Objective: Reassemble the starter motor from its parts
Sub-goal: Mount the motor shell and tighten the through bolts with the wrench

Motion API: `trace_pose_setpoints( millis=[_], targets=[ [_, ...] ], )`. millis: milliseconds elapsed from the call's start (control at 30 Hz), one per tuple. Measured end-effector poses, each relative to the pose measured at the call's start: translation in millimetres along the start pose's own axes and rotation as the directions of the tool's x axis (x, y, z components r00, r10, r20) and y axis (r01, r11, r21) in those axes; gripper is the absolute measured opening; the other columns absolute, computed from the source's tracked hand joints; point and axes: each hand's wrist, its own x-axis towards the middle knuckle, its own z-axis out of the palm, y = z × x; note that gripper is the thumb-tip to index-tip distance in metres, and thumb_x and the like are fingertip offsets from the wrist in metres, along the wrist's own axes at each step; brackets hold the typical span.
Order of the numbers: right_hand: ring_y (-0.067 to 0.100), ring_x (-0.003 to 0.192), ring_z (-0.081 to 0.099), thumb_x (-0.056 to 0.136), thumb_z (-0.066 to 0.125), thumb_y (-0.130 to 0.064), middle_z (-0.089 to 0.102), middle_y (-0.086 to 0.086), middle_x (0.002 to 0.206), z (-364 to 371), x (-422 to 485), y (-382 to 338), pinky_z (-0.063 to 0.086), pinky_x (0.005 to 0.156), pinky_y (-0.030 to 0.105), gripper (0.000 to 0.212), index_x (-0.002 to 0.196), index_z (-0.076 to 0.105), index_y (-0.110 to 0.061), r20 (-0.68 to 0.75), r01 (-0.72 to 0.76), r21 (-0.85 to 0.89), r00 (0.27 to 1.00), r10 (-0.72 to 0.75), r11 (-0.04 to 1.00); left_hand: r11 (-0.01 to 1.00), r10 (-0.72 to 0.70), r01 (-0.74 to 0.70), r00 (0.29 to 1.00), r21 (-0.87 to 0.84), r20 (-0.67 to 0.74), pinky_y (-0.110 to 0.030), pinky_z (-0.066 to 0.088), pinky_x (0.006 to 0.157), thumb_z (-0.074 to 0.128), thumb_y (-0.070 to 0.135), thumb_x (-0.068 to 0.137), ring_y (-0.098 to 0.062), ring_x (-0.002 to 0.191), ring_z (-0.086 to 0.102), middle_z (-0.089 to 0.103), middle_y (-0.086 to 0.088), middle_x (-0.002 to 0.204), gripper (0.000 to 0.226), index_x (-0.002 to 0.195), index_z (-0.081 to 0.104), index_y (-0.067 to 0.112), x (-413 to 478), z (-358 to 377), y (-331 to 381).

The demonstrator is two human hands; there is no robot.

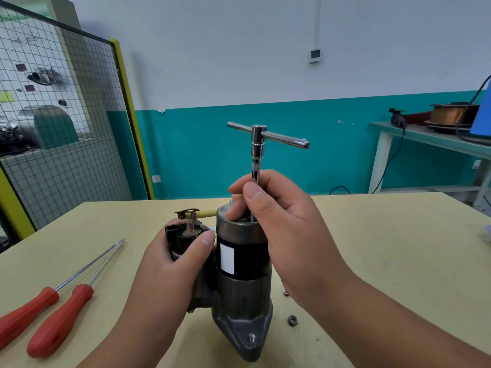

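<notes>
Two forearms reach in from the near edge. Left hand (183,258) wraps its fingers (206,239) round the left side of the starter motor (244,296), which stands on end at the middle of the worktop (385,248), likely to steady it. Right hand (281,221) pinches the thin shaft of a T-handle wrench (259,136) just above the motor's top cap, probably seating its hidden tip there. A loose nut (292,320) lies near right; two red screwdrivers (53,314) lie left.

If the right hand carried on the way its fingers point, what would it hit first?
The right hand pinches the shaft of the T-handle wrench. Beyond that, probably the yellow-sleeved lead beside the top of the starter motor; depth is unclear.
</notes>
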Motion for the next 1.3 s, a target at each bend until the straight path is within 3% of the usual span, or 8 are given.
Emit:
trace_pose_setpoints(
  millis=[100,267,367,533,700,767,867,1300],
  targets=[
    [0.004,0.084,0.069,0.100,0.054,-0.036,0.074,-0.008,0.081,-0.7,0.0,0.6,0.050,0.078,0.009,0.018,0.097,0.070,-0.030,-0.004,0.005,-0.004,1.000,-0.005,1.000,1.000,0.004,-0.004,1.000,0.016,-0.001,-0.038,0.060,0.054,0.070,0.073,0.060,-0.024,0.084,0.079,0.080,0.005,0.090,0.045,0.096,0.075,0.047,-0.6,-0.2,-0.9],
    [0.004,0.085,0.069,0.100,0.053,-0.038,0.074,-0.008,0.082,-0.3,0.4,0.2,0.050,0.079,0.009,0.018,0.096,0.070,-0.031,0.002,0.006,-0.011,1.000,-0.006,1.000,1.000,0.000,0.000,1.000,-0.004,0.005,-0.058,0.066,0.064,0.071,0.071,0.061,-0.028,0.088,0.080,0.081,0.003,0.093,0.050,0.102,0.075,0.043,-1.9,0.4,2.5],
    [0.005,0.084,0.069,0.101,0.050,-0.039,0.074,-0.006,0.083,-0.9,0.3,1.5,0.051,0.080,0.011,0.023,0.095,0.070,-0.032,-0.001,0.006,0.000,1.000,-0.006,1.000,1.000,-0.008,0.008,1.000,0.021,-0.008,-0.042,0.059,0.046,0.070,0.074,0.060,-0.030,0.082,0.079,0.079,0.006,0.087,0.046,0.097,0.074,0.046,-2.4,0.4,2.0],
    [0.007,0.085,0.069,0.104,0.045,-0.040,0.074,-0.003,0.085,-1.5,0.4,1.4,0.052,0.080,0.012,0.028,0.096,0.070,-0.032,0.003,0.002,0.014,1.000,-0.002,1.000,1.000,-0.019,0.019,1.000,-0.007,-0.011,-0.050,0.064,0.056,0.071,0.072,0.059,-0.029,0.085,0.079,0.080,0.005,0.090,0.046,0.097,0.075,0.047,-1.5,0.6,2.9],
    [0.004,0.086,0.068,0.104,0.050,-0.038,0.073,-0.006,0.083,-0.5,0.5,2.1,0.051,0.080,0.012,0.022,0.097,0.069,-0.031,-0.005,0.039,-0.023,0.999,-0.039,0.999,1.000,-0.016,0.017,1.000,0.018,-0.019,-0.032,0.053,0.045,0.069,0.076,0.058,-0.028,0.081,0.078,0.079,0.007,0.087,0.050,0.099,0.073,0.048,-2.9,0.7,2.7],
    [0.004,0.085,0.068,0.103,0.051,-0.039,0.073,-0.006,0.083,0.0,0.3,2.6,0.051,0.080,0.012,0.021,0.097,0.068,-0.031,-0.006,0.042,-0.020,0.999,-0.042,0.999,1.000,-0.007,0.007,1.000,0.005,-0.015,-0.043,0.060,0.047,0.070,0.074,0.059,-0.026,0.080,0.079,0.080,0.005,0.087,0.050,0.099,0.074,0.046,-3.9,1.2,3.9],
    [0.004,0.087,0.068,0.103,0.051,-0.039,0.073,-0.005,0.083,0.0,1.0,1.8,0.050,0.082,0.011,0.020,0.096,0.068,-0.031,-0.005,0.043,-0.013,0.999,-0.044,0.999,1.000,-0.005,0.005,1.000,0.002,-0.009,-0.064,0.065,0.064,0.071,0.072,0.059,-0.024,0.083,0.079,0.080,0.003,0.091,0.049,0.100,0.075,0.044,-4.3,2.4,6.4],
    [0.003,0.087,0.069,0.101,0.054,-0.041,0.075,-0.006,0.082,1.0,1.6,2.1,0.050,0.080,0.008,0.017,0.093,0.067,-0.032,-0.013,0.032,-0.014,0.999,-0.032,0.999,1.000,-0.016,0.016,1.000,-0.006,-0.013,-0.069,0.064,0.074,0.072,0.073,0.059,-0.031,0.095,0.079,0.081,0.004,0.096,0.049,0.100,0.075,0.047,-3.2,2.8,6.6]
  ],
)
